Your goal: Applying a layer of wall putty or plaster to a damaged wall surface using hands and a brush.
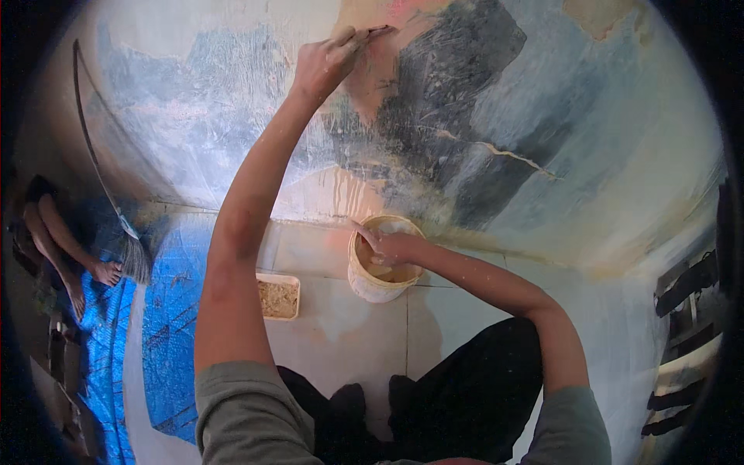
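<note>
My left hand (327, 63) is raised high against the wall (256, 101), its fingers closed round a small thin dark-edged tool (381, 31). The tool's exact kind is unclear. It lies beside an orange-brown patch of the wall. Lower down, my right hand (394, 249) is at the mouth of a pale, smeared bucket (380, 291) on the floor. One finger stretches out over the left rim, while the others point down into the bucket and are partly hidden. Pale specks dot the right forearm. Nothing held shows in that hand.
Left of the bucket sits a shallow tray (279, 297) of crumbly tan material. Blue sheeting (174, 318) covers the left floor. A long-handled broom (136, 260) leans there, beside another person's bare feet (107, 272). Dark slatted objects (690, 287) stand at the right edge.
</note>
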### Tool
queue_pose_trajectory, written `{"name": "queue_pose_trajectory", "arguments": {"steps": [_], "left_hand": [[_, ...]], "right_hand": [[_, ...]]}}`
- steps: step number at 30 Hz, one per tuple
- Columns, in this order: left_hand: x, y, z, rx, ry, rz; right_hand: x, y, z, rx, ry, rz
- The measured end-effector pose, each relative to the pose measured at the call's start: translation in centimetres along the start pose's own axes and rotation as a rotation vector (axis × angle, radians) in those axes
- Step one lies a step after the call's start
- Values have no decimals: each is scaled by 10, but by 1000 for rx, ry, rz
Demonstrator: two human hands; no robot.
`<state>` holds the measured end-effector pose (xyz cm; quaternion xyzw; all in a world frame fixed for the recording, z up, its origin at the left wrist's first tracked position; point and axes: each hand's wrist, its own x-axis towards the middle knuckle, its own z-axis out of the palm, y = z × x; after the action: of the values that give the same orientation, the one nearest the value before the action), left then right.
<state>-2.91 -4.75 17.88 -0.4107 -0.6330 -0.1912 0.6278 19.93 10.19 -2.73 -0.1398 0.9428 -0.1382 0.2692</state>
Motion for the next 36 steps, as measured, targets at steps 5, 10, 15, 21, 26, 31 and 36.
{"name": "queue_pose_trajectory", "arguments": {"steps": [5,10,15,21,26,31,36], "left_hand": [[-28,15,-9,-219,-11,186],[-12,6,0,-135,-153,74],[-18,16,11,-222,43,-64],[-46,34,-5,-286,-126,-82],[-2,28,2,-224,21,-385],[-35,57,-17,-312,-95,-351],[-11,45,-8,-308,-73,-387]], "right_hand": [[0,-1,4,-206,106,10],[6,1,2,-131,62,-19],[13,17,12,-79,145,-61],[16,25,17,-326,222,-252],[20,11,8,-55,209,-113],[11,10,14,-203,291,-215],[15,13,11,-92,154,-32]]}}
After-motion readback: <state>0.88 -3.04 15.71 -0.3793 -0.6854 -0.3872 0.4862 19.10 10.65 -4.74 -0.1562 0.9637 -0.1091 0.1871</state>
